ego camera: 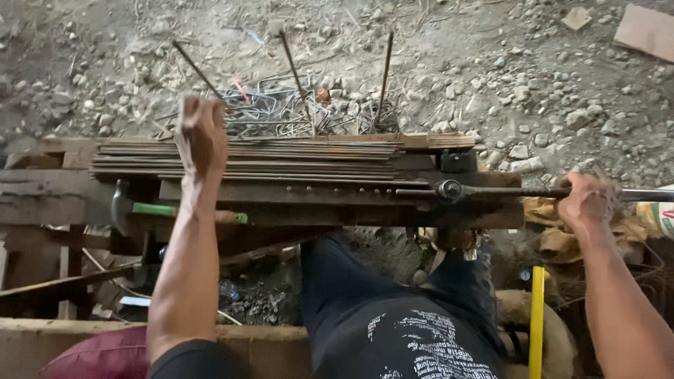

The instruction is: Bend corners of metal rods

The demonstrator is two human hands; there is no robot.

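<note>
My left hand (200, 133) is closed around a thin steel rod (193, 67) that sticks up and away over the far side of a wooden bench (337, 210). My right hand (588, 200) grips a long dark bending lever (533, 191) that runs right from a pivot (450, 189) on the bench. A flat stack of straight steel rods (281, 158) lies along the bench top between my hands.
A pile of bent wire stirrups (281, 112) lies on the gravel beyond the bench, with two more rods (384, 74) standing up. A green-handled hammer (161, 209) rests on the bench. A yellow bar (537, 316) stands by my right leg.
</note>
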